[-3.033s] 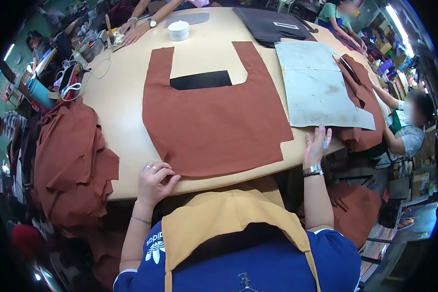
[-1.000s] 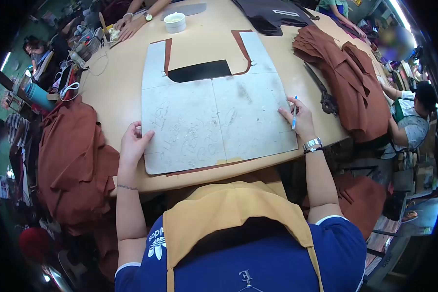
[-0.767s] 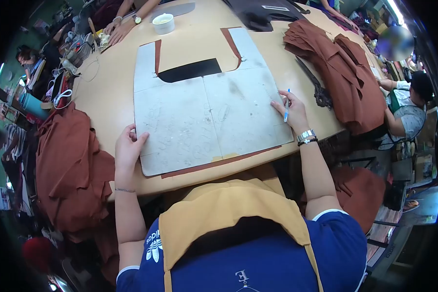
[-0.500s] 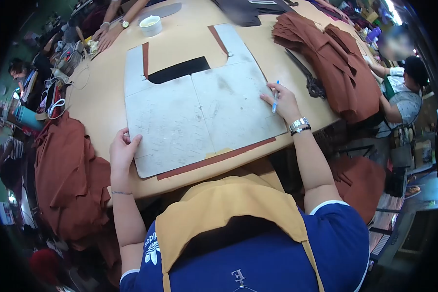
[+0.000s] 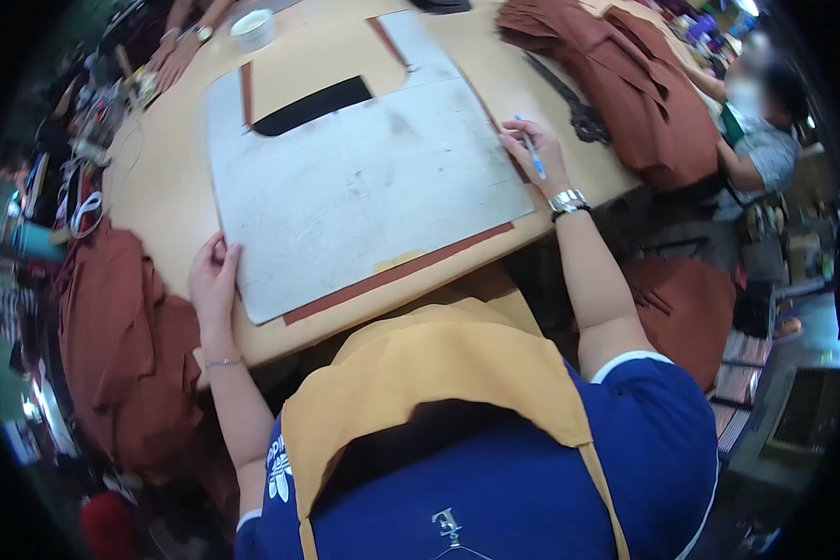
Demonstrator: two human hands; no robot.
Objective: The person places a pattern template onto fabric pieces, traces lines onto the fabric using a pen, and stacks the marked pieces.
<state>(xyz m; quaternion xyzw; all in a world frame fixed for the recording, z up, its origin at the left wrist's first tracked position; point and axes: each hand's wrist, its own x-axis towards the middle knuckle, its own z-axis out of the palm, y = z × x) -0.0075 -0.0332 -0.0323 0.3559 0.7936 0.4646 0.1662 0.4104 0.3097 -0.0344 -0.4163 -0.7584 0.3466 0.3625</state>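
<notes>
A large pale grey pattern template (image 5: 345, 187) with pencil marks lies flat on the table, its neck cutout facing away from me. Reddish-brown fabric (image 5: 401, 273) peeks out under its near edge and along the straps. A black piece (image 5: 315, 106) shows inside the cutout. My left hand (image 5: 215, 280) is closed at the template's left edge, thumb on the near side. At the right edge, my right hand (image 5: 539, 157) holds a blue-and-white pen (image 5: 532, 152) between its fingers, fingertips by the template's border.
Black scissors (image 5: 579, 110) lie to the right, beside a stack of brown fabric pieces (image 5: 644, 103). More brown fabric (image 5: 126, 345) hangs off the table's left side. A white tub (image 5: 254, 31) stands at the back, near another person's hands (image 5: 173, 61). A co-worker (image 5: 756, 140) sits at the right.
The whole view has shifted, so table and template appear further up and left. The pen has tilted differently in my right hand. Both hands stay at the template's edges.
</notes>
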